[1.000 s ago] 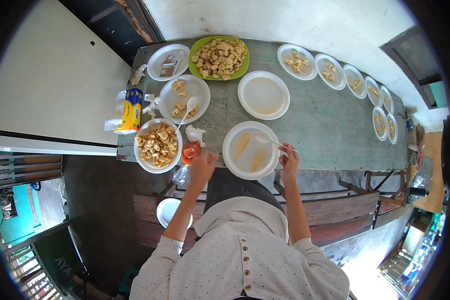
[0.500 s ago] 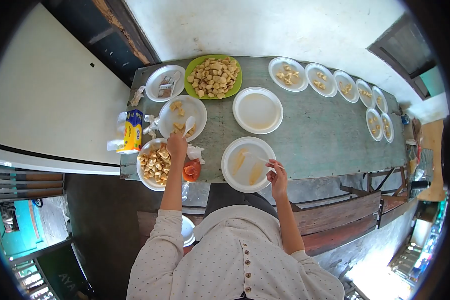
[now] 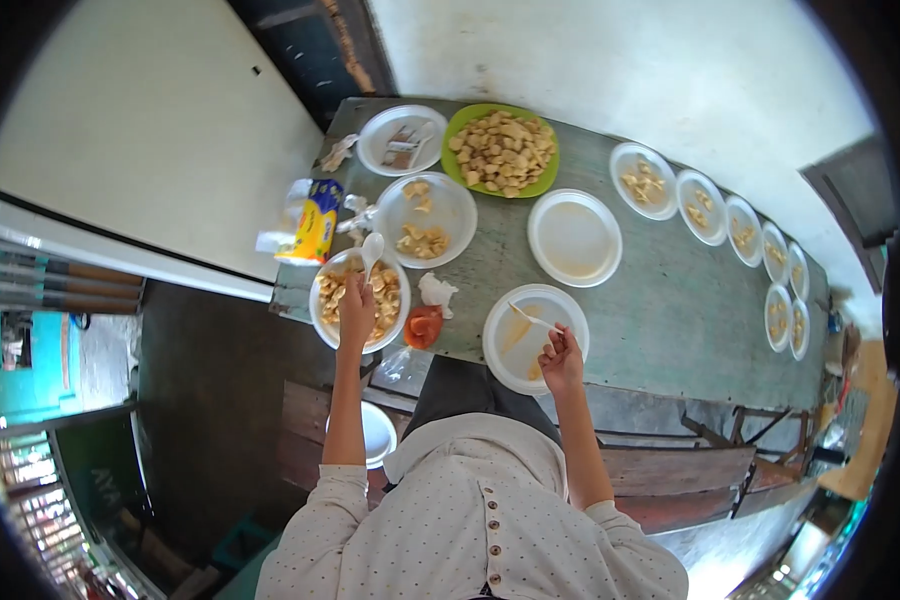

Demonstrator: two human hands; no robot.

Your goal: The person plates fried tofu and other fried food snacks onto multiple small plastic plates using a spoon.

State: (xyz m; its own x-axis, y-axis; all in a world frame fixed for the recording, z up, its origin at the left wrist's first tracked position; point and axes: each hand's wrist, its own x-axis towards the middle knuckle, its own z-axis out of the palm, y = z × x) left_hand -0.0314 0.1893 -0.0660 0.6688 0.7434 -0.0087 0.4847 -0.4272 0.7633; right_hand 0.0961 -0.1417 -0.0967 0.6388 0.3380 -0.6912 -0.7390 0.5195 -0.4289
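My left hand (image 3: 357, 312) grips a white plastic spoon (image 3: 372, 248), its bowl pointing away from me. It is over a white plate (image 3: 319, 328) heaped with golden-brown food chunks (image 3: 386, 300). My right hand (image 3: 561, 360) pinches a thin white plastic utensil, apparently a fork (image 3: 536, 318), above another white plate (image 3: 502, 368) smeared with light brown sauce. Just beyond my left hand, a white plate (image 3: 460, 195) carries two small groups of food pieces (image 3: 423, 241). An orange-red bag or packet (image 3: 424, 326) sits between my hands, nearer the left.
A green plate (image 3: 457, 172) piled with pale chunks (image 3: 505, 150) stands at the back. A sauce-stained plate (image 3: 537, 235) is right of it. Several small plates with food (image 3: 642, 183) line the table's right side. A yellow-blue tissue pack (image 3: 316, 222) and crumpled tissue (image 3: 437, 292) lie left.
My view has swung, so the table appears shifted right. My left hand has moved with the spoon from the sparsely filled plate to the heaped one. My right hand still holds its utensil over the sauce-smeared plate.
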